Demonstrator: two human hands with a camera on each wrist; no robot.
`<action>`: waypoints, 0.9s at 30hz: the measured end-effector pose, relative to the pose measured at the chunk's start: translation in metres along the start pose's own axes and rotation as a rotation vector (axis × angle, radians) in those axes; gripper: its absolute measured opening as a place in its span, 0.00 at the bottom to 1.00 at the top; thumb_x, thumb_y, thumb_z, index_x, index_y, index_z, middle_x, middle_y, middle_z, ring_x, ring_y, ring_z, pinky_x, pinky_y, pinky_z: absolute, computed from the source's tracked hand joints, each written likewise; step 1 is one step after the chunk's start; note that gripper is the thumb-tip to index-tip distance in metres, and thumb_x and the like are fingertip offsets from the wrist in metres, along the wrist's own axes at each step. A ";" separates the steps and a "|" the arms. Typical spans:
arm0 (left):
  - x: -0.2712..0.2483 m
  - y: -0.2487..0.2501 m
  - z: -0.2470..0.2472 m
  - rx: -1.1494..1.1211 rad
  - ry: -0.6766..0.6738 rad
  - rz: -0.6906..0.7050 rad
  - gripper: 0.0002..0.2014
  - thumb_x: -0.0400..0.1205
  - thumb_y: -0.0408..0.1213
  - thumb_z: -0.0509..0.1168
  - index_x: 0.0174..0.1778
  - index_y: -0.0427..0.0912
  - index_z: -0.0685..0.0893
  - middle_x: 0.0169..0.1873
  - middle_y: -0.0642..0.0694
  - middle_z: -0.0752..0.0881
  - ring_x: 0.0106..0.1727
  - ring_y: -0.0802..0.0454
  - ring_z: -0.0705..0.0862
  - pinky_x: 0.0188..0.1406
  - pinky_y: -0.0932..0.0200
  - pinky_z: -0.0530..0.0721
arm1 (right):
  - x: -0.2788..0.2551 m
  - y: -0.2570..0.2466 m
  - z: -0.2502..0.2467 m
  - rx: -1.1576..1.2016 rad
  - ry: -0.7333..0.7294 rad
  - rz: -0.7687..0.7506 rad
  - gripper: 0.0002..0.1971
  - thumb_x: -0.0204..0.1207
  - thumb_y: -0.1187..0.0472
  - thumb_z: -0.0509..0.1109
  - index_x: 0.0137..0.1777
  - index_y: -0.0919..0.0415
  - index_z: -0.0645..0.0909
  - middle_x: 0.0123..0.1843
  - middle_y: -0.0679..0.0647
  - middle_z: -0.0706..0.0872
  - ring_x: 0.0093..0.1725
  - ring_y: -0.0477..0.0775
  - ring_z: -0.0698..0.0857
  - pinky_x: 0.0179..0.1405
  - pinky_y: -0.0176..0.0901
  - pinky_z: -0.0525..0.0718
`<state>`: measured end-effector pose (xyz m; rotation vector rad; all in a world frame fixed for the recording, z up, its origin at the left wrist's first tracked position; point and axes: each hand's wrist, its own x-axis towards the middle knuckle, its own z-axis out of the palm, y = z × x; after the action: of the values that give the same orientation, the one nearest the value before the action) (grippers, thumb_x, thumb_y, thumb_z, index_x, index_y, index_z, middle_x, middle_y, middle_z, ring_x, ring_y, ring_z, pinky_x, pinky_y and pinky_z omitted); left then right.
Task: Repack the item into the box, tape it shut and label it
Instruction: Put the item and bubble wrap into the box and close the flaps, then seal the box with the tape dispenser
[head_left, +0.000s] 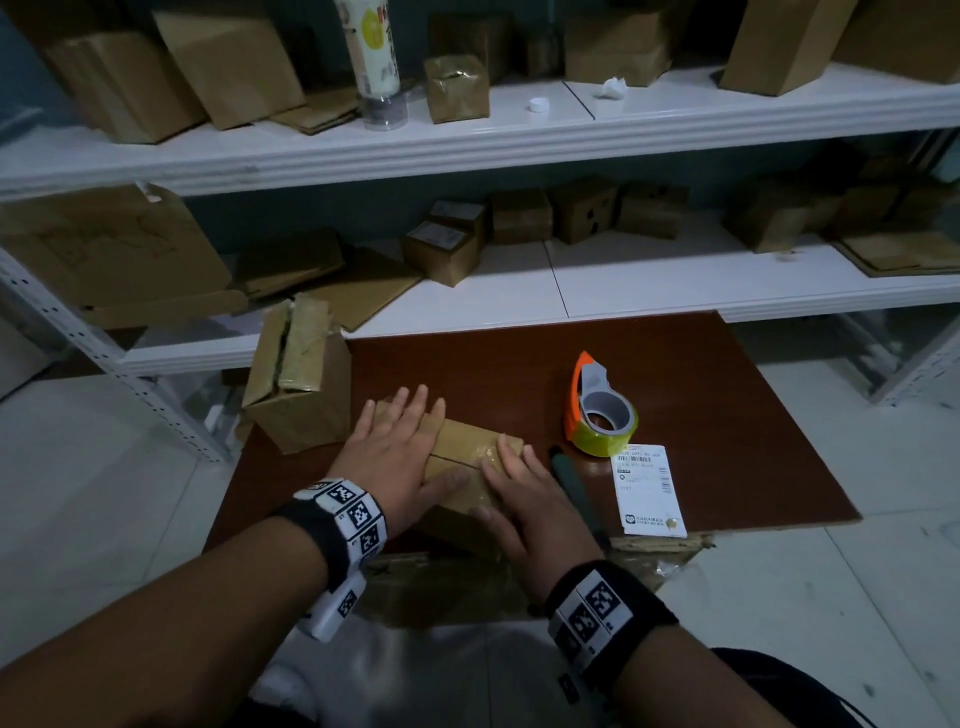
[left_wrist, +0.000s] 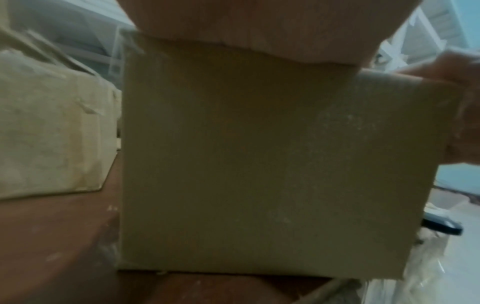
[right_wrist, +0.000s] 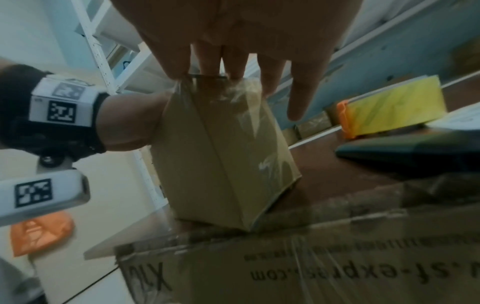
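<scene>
Both hands pressed flat on the small brown cardboard box (head_left: 470, 457)

Left hand (head_left: 397, 457) and right hand (head_left: 524, 499) lay with fingers straight, slightly apart; orange-handled yellow tape dispenser (head_left: 597, 415) sat right

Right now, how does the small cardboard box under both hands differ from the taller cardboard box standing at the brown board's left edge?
The small cardboard box lies low with its flaps closed and clear tape over the top; the taller cardboard box stands upright, its top flaps gaping and its old tape wrinkled. The left hand and right hand press flat on the small box; nothing touches the taller one. Both are plain brown cardboard on the brown board.
</scene>
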<state>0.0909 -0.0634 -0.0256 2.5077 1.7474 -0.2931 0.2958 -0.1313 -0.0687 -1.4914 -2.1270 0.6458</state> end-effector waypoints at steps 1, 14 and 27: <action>0.001 -0.001 0.000 0.010 -0.012 -0.002 0.51 0.72 0.78 0.30 0.87 0.50 0.39 0.88 0.47 0.39 0.88 0.47 0.38 0.86 0.37 0.43 | 0.000 0.001 0.001 -0.010 0.007 0.003 0.30 0.84 0.40 0.57 0.85 0.47 0.64 0.88 0.43 0.53 0.88 0.54 0.50 0.82 0.46 0.52; 0.006 0.005 0.011 -0.065 0.082 -0.106 0.49 0.74 0.79 0.27 0.88 0.52 0.44 0.88 0.48 0.45 0.88 0.47 0.42 0.85 0.37 0.40 | 0.038 0.011 -0.079 0.135 0.441 0.474 0.12 0.84 0.52 0.66 0.61 0.56 0.86 0.59 0.54 0.89 0.55 0.51 0.85 0.57 0.44 0.80; 0.007 0.009 0.012 -0.108 0.171 -0.161 0.48 0.76 0.78 0.33 0.87 0.52 0.51 0.88 0.47 0.53 0.88 0.45 0.48 0.83 0.34 0.41 | 0.142 0.058 -0.079 -0.423 -0.211 0.821 0.43 0.78 0.45 0.74 0.83 0.64 0.56 0.73 0.64 0.79 0.69 0.67 0.82 0.62 0.55 0.82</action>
<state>0.1001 -0.0615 -0.0391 2.3837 1.9750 0.0088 0.3430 0.0292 -0.0283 -2.6813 -1.8006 0.6530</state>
